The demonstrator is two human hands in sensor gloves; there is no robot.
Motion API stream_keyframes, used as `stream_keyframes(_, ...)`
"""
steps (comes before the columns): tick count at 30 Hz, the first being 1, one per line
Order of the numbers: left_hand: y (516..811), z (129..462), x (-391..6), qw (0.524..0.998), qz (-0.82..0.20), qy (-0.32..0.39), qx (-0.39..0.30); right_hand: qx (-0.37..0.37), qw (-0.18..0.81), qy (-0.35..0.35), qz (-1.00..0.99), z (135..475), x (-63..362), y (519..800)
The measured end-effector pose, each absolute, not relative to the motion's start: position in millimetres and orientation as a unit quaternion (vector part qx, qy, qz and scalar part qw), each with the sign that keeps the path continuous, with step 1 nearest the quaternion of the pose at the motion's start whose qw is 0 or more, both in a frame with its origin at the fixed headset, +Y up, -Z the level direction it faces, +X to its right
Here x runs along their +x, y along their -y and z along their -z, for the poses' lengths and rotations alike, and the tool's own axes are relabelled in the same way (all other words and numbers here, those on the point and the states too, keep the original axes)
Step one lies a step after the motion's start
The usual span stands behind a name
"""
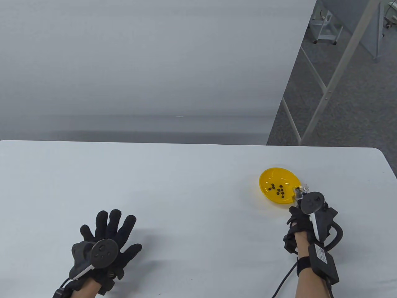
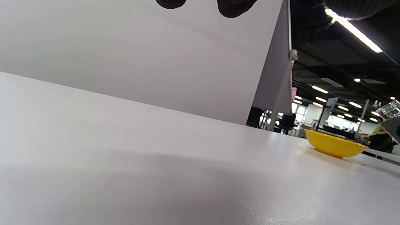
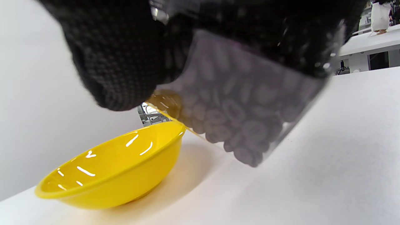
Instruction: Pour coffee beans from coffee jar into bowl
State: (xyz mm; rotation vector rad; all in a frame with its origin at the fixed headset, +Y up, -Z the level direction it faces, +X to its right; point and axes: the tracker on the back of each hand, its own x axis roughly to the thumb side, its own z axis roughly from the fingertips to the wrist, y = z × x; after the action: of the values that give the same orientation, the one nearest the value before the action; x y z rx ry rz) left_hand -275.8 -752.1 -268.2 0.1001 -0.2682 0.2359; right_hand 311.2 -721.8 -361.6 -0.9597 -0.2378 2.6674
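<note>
Table view, right hand: the right hand (image 1: 302, 223), at about 4 o'clock on the table, grips the coffee jar (image 1: 300, 191) and holds it tipped, mouth over the near rim of the bowl (image 1: 266, 186).
Left hand: the left hand (image 1: 107, 236) lies at 7 o'clock, fingers spread flat, holding nothing and well apart from the work.
Jar: clear, with many coffee beans (image 3: 237, 125) packed against its lower wall in the right wrist view.
Bowl: yellow, shallow, just beyond the right hand at its 11 o'clock; about a dozen beans (image 1: 278, 190) lie on its floor.
Step in hand: pouring, judged early, since most beans remain in the jar.
Doing it well: raise the tilt slowly and keep the mouth inside the rim, as the shallow wall could let fast beans bounce out.
Surface: plain white table (image 1: 186, 186), smooth, so strays would roll.
Room: grey partition (image 1: 139, 62) behind at 12 o'clock; carpet and metal frame legs (image 1: 328, 87) at 2 o'clock.
</note>
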Motion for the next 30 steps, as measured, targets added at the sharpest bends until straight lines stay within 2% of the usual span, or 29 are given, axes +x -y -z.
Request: stream_keyframes(30, 748, 265, -272, 0.983, -0.115, 0.13, 0.051, -0.408, 0.299, 0.12, -0.854, 346, 375, 756)
